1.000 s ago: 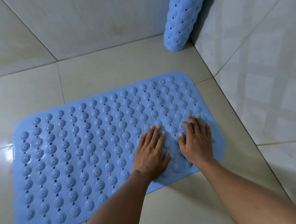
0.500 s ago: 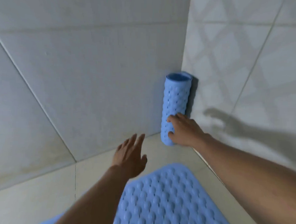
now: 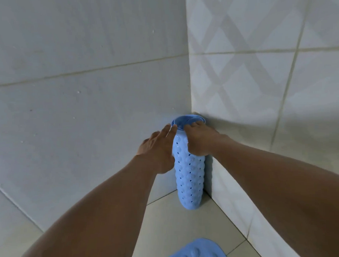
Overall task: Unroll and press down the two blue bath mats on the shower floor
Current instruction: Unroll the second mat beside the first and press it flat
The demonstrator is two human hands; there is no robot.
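The rolled mat [image 3: 190,179] is standing upright at the centre of the frame, tucked into the corner where the two tiled walls [image 3: 89,87] are meeting, with its lower end resting on the floor [image 3: 171,224]. The right hand [image 3: 198,141] is gripping the upper part of the roll, with its fingers curling round it just under the open rim. The left hand [image 3: 156,151] is lying along the roll's left side with its fingers nearly straight and the fingertips touching the rim; it is holding nothing. A corner of the flat mat [image 3: 199,252] is showing at the bottom edge of the frame, lying on the floor well apart from the roll.

The step in hand appears to be lifting the roll out of the corner. To do it well, the right hand should be carrying the weight while the left is steadying the side, so the coil is not springing loose in the air. It should be coming down on bare floor beside the flat mat, not overlapping it, with the loose edge pinned underneath. The rubber is probably floppy, so both palms should be pressing outward as it opens.
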